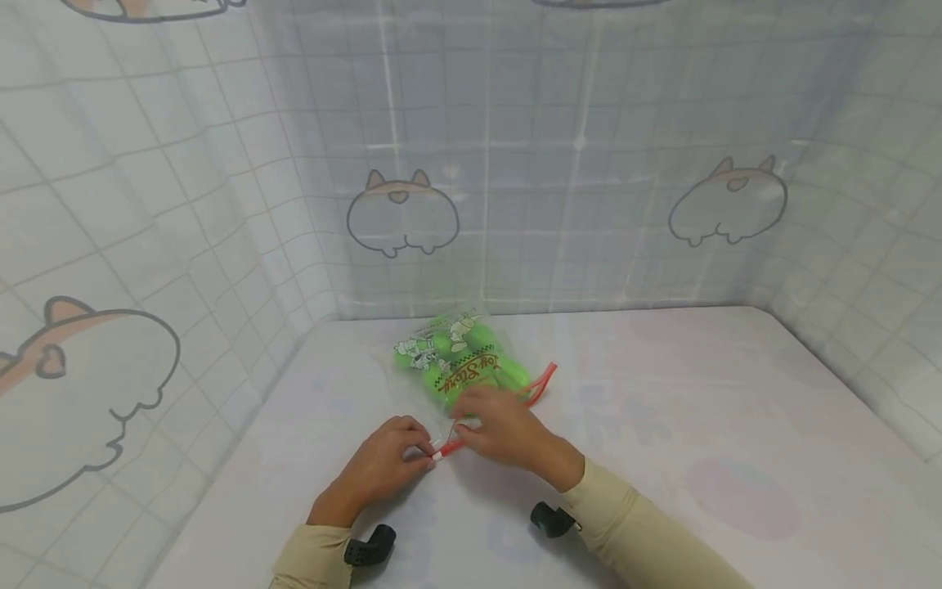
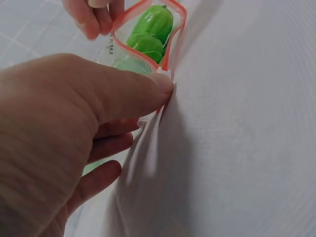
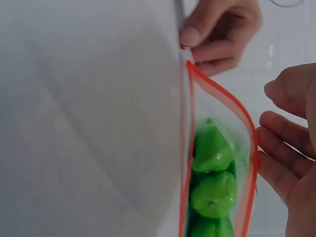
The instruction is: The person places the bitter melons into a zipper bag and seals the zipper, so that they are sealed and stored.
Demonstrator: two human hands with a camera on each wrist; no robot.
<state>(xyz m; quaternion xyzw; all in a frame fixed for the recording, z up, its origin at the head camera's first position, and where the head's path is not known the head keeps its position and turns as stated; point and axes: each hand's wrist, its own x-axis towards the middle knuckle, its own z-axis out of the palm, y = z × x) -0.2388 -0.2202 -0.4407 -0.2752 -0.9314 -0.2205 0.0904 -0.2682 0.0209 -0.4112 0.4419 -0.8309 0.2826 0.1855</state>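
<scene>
A clear slider zip bag (image 1: pixel 465 370) with red edging and "Toy Story" print lies on the table, its mouth toward me. Inside are several glossy green pepper-like items (image 3: pixel 214 194). My left hand (image 1: pixel 388 463) pinches the white slider (image 2: pixel 163 73) at the left corner of the mouth, between thumb and index finger. Beside the mouth is my right hand (image 1: pixel 509 431), its fingertips touching the upper red edge (image 3: pixel 254 163) with fingers loosely bent and thumb apart. The mouth gapes between the two red strips in both wrist views.
The pale table (image 1: pixel 625 442) carries faint printed patterns. Grid-patterned curtain walls (image 1: pixel 530 180) with cartoon animal drawings stand behind and at both sides. Dark wrist-camera mounts (image 1: pixel 371 546) stick out from the beige sleeves (image 1: pixel 648 523).
</scene>
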